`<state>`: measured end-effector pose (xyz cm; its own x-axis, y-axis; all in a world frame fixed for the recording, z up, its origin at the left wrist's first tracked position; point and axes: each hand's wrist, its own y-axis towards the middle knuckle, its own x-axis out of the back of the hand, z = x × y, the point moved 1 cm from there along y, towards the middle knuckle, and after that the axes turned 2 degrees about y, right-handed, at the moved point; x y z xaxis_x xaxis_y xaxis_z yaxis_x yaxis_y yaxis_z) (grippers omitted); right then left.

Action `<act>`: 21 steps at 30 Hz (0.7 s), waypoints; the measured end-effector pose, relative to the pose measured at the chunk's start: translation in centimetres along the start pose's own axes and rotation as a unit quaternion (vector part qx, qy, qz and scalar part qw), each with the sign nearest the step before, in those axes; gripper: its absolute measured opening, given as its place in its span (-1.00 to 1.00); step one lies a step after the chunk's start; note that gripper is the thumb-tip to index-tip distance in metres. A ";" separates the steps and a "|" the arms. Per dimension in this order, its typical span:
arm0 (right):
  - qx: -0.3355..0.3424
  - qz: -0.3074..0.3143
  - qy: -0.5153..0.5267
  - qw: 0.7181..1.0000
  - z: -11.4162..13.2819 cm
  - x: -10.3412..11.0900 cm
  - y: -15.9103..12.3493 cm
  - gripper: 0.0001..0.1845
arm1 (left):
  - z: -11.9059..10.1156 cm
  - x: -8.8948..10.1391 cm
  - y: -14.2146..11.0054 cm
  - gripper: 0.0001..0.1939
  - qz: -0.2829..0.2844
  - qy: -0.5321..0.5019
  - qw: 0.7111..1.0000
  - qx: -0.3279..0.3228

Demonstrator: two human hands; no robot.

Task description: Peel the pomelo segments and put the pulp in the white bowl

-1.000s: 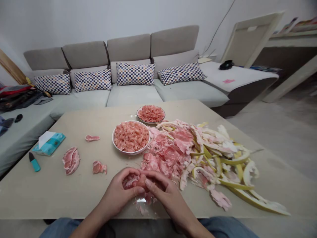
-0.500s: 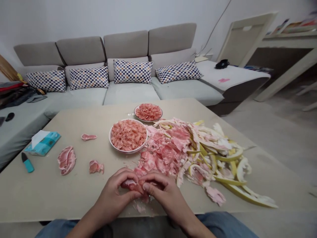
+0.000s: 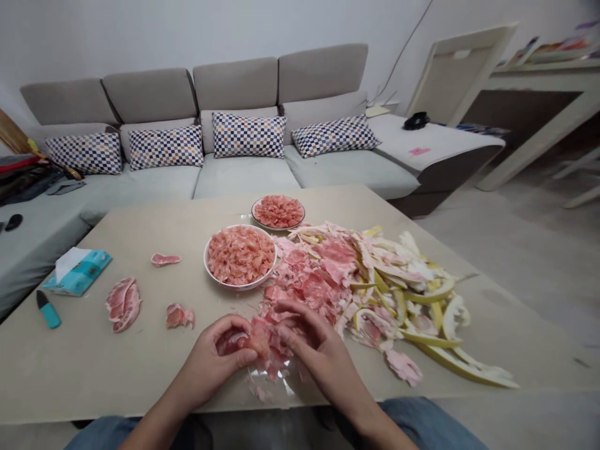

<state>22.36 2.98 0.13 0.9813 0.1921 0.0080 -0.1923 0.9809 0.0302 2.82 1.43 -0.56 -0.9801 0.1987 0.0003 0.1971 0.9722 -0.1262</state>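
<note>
My left hand (image 3: 210, 356) is closed around a piece of peeled pink pomelo flesh (image 3: 257, 340), thumb and index finger at its sides. Just to the right, my right hand (image 3: 316, 347) has its thumb and index finger apart, beside the flesh and over the near edge of a heap of pink pomelo membrane (image 3: 323, 275). Its other fingers curl partly out of sight. A white bowl (image 3: 240, 289) full of peeled pulp stands beyond my hands, and behind it is a dark-rimmed plate (image 3: 278, 228), also heaped with pulp.
Pomelo rind strips (image 3: 435, 344) spread over the right of the table (image 3: 140, 375). On the left lie a large pomelo segment (image 3: 123, 304), smaller pieces (image 3: 179, 316) (image 3: 165, 259), a teal-handled knife (image 3: 49, 310) and a tissue pack (image 3: 79, 272). A sofa (image 3: 244, 178) stands behind.
My right hand has moved slightly up and away from my left, its thumb and index finger parting. My left hand keeps the pomelo flesh. The view has shifted slightly.
</note>
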 end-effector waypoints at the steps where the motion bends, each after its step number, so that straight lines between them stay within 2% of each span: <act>1: 0.038 -0.020 -0.036 0.998 0.1 0.5 0.2 -0.73 | 0.0 0.1 0.1 -0.72 -0.007 -0.008 1.000 0.003; 2: 0.073 -0.032 -0.080 0.994 0.1 1.0 0.4 -0.78 | 0.0 0.2 0.1 -0.73 -0.012 -0.013 1.000 0.005; 5: 0.113 -0.037 -0.219 0.969 -0.5 2.1 1.0 -0.56 | 0.0 0.3 0.1 -0.73 -0.016 -0.021 1.000 0.011; 7: 0.120 -0.049 -0.271 0.954 -1.0 2.3 1.2 -0.67 | 0.0 0.3 0.0 -0.74 -0.018 -0.015 1.000 0.011; 9: 0.135 -0.056 -0.278 0.949 -1.3 2.0 1.1 -0.75 | -0.1 0.2 -0.1 -0.75 -0.020 0.005 1.000 0.002; 11: 0.129 -0.024 -0.251 0.959 -1.2 1.3 0.8 -0.75 | -0.1 0.1 -0.1 -0.77 -0.017 0.040 0.999 -0.013; 14: 0.080 0.036 -0.152 0.985 -0.4 0.3 0.2 -0.77 | -0.4 -0.2 -0.3 -0.81 -0.015 0.106 0.994 -0.037; 17: 0.004 0.089 -0.034 0.995 0.4 -0.4 -0.2 -0.61 | -0.8 -0.6 -0.4 -0.83 -0.010 0.155 0.987 -0.049; 21: -0.044 0.123 0.008 0.991 0.8 -0.8 -0.2 -0.77 | -1.3 -0.9 -0.6 -0.85 0.011 0.174 0.983 -0.052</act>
<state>21.58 2.58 0.88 0.9044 0.4265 -0.0112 -0.4264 0.9027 -0.0581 3.66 0.79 0.77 -0.9114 0.2322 0.3397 0.2368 0.9711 -0.0286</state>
